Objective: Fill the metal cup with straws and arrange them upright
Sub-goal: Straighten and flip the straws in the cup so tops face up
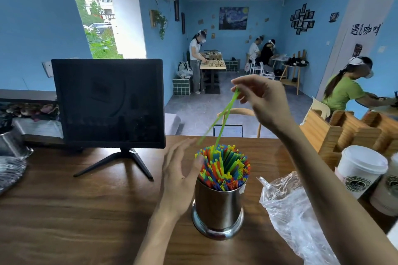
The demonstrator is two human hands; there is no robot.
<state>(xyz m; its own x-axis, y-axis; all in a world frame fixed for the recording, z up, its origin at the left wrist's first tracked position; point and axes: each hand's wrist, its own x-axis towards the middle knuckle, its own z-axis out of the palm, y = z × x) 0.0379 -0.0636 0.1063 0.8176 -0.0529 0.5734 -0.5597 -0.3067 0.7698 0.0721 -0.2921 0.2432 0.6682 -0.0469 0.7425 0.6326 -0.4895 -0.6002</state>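
The shiny cylindrical metal cup [218, 206] stands upright on the brown wooden desk [86, 211], a little right of the middle, already packed with thin plastic straws [224, 168] in red, yellow, blue and green that fan outward above its rim; the person's left hand [178, 172] rests against the left side of the bundle, its fingers [183, 146] straight and spread, holding nothing, the thumb touching the straw tips; the right hand [260, 97] is raised well above the cup, its fingers pinching the upper ends of two long green straws [224, 118]; these slant down and to the left, one with its lower end among the packed straws, the other ending just above the left hand's fingertips; just right of the cup lies a crumpled clear plastic bag [288, 211]; beyond it, at the right edge, stand white paper coffee cups with lids [361, 170] and a slotted wooden holder [336, 133]; to the left a dark flat monitor on a black stand [107, 103] faces the person.
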